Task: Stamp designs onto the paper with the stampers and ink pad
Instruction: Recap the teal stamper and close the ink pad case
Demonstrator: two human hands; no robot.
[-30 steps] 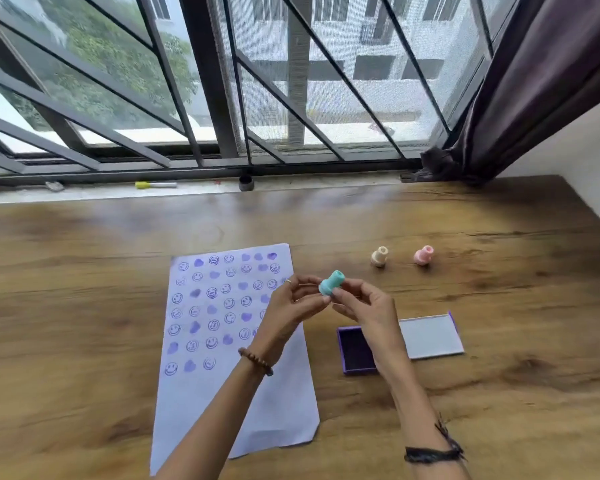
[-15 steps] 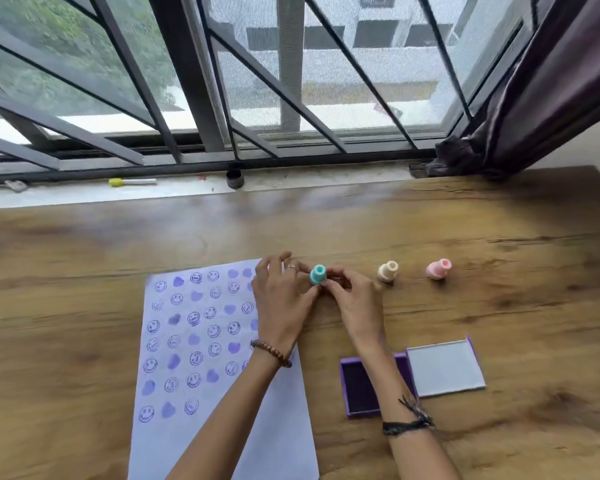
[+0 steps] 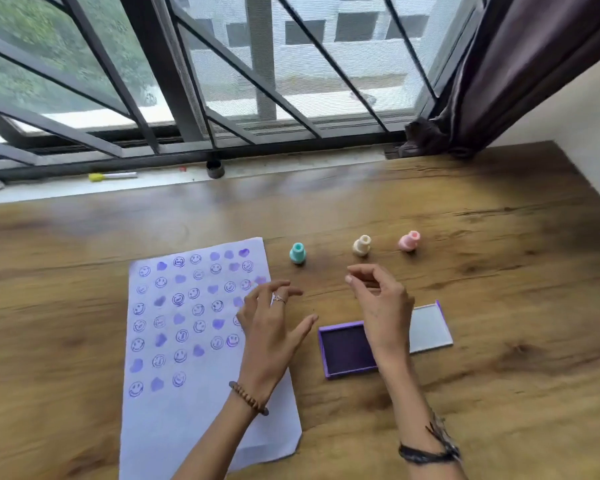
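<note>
A white paper (image 3: pixel 194 403) lies on the wooden table (image 3: pixel 499 306), covered in several purple smiley and heart prints. A teal stamper (image 3: pixel 297 253) stands upright just off the paper's top right corner. A cream stamper (image 3: pixel 361 245) and a pink stamper (image 3: pixel 409 241) stand further right. The purple ink pad (image 3: pixel 345 349) lies uncovered, its lid (image 3: pixel 430 327) flat beside it. My left hand (image 3: pixel 274 327) hovers over the paper's right edge, fingers spread, holding nothing. My right hand (image 3: pixel 381 306) hangs above the pad, fingers loosely curled and empty.
A window with dark metal bars (image 3: pixel 174 81) runs along the far side. On its sill lie a yellow-capped marker (image 3: pixel 111 176) and a small dark cap (image 3: pixel 215 169). A dark curtain (image 3: pixel 499 81) hangs at the right, next to a white wall.
Both hands held the teal stamper, carried it away from me and set it on the table. They have let go and drawn back toward me.
</note>
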